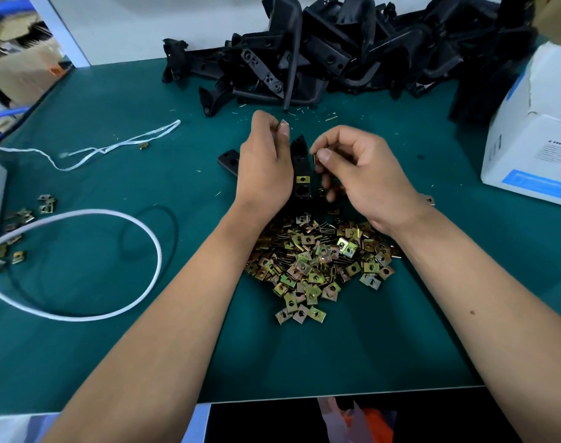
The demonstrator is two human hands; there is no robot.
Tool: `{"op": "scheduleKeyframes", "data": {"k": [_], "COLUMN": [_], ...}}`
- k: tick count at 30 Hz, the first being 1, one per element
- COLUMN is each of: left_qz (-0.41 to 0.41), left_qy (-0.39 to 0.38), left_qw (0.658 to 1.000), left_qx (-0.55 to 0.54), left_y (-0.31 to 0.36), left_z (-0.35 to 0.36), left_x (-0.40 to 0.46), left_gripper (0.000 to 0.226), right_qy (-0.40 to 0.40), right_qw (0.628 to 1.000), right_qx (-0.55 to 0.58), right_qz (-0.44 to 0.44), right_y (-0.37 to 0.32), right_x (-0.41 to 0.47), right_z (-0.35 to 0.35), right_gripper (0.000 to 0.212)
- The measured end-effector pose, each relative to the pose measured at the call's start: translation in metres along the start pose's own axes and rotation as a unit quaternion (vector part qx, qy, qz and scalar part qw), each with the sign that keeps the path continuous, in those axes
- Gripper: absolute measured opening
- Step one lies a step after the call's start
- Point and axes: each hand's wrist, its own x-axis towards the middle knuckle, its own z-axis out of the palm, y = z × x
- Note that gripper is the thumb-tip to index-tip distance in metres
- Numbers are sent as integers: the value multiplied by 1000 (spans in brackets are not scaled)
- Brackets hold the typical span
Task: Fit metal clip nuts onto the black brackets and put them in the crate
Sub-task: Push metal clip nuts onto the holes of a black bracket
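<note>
We see our left hand (264,161) curled around a black bracket (301,167) that stands on the green table (113,314), its thumb pinching a small clip nut (283,123) at the top. One clip nut (303,179) is already on the bracket. Our right hand (356,167) pinches another clip (315,158) just beside the bracket. A pile of clip nuts (317,266) lies near us. More brackets (336,52) are heaped at the far side. A white box (535,135) sits on the right; we cannot tell what is inside.
</note>
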Motion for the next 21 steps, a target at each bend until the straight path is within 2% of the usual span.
{"op": "scheduleKeyframes", "data": {"k": [5, 9, 13, 21], "left_qz": [18, 25, 38, 14], "left_qy": [3, -1, -1, -2], "left_qw": [1000, 1000, 999, 1000], "left_qx": [1, 0, 0, -12], "left_y": [1, 1, 2, 1], "left_z": [0, 0, -1, 0], "left_x": [-1, -1, -3, -1], "left_gripper": [13, 14, 14, 14], "right_qy": [40, 43, 53, 68], "right_qw": [996, 984, 985, 984], "right_qx": [82, 169, 160, 161], "right_qz": [13, 33, 31, 29], "right_y": [3, 5, 5, 5], "right_x": [2, 3, 3, 2], "right_z": [3, 1, 2, 2], "right_gripper": [19, 19, 20, 19]}}
